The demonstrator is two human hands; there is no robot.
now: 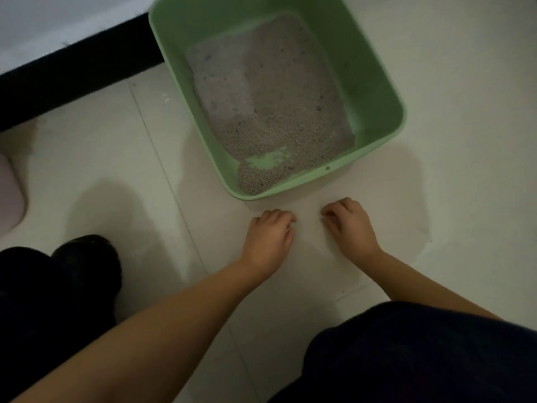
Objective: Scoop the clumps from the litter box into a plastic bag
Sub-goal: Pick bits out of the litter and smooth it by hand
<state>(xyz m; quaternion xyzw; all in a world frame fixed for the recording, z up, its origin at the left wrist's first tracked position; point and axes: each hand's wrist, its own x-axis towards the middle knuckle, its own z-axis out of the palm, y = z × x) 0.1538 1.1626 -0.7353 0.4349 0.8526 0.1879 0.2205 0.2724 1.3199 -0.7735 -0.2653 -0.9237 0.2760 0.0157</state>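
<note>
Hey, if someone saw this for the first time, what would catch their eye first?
The green litter box at top centre, filled with grey litter scraped thin to bare green near its front edge. Just below it, the left hand and right hand rest curled on a pale, nearly see-through plastic bag spread on the white floor.

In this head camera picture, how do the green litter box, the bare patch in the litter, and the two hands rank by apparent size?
1. green litter box
2. left hand and right hand: about alike, so unranked
3. bare patch

The hands sit nearer the camera, which inflates them.
</note>
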